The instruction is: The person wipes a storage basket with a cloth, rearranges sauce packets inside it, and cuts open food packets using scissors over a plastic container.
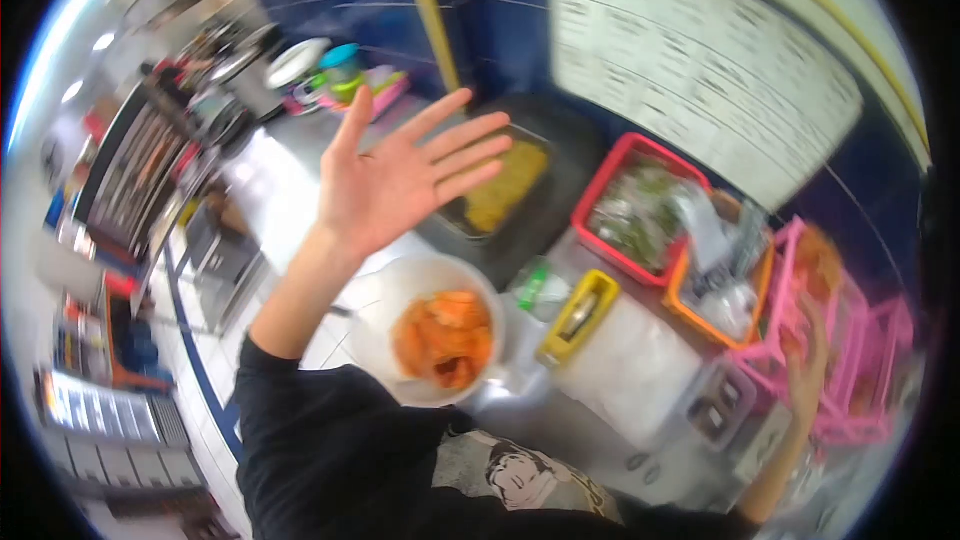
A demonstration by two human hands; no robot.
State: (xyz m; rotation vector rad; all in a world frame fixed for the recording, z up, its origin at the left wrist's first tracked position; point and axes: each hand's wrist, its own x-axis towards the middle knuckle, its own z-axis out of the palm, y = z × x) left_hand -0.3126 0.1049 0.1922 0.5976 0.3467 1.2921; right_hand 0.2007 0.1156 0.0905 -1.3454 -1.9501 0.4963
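Observation:
Palm up with the fingers spread, my left hand [395, 180] is raised over the counter and holds nothing. Behind its fingertips is a dark tray holding yellow-green food [508, 185]. Lower down, near my body, is a white bowl [375, 325] with orange chunks of food [455, 330] inside. On the far right, my right hand [806, 360] reaches to a pink plastic basket [765, 355], its blurred fingers stretched out over the near side. Reddish-orange contents [818, 262] show in that basket. I cannot tell whether the fingers touch them.
A red bin [585, 202] of bagged greens and an orange bin [685, 312] of plastic bags stand by the wall. Nearer are a yellow holder [580, 318], white sheets [630, 365] and a grey divided container [718, 405]. Pots [248, 75] stand far left.

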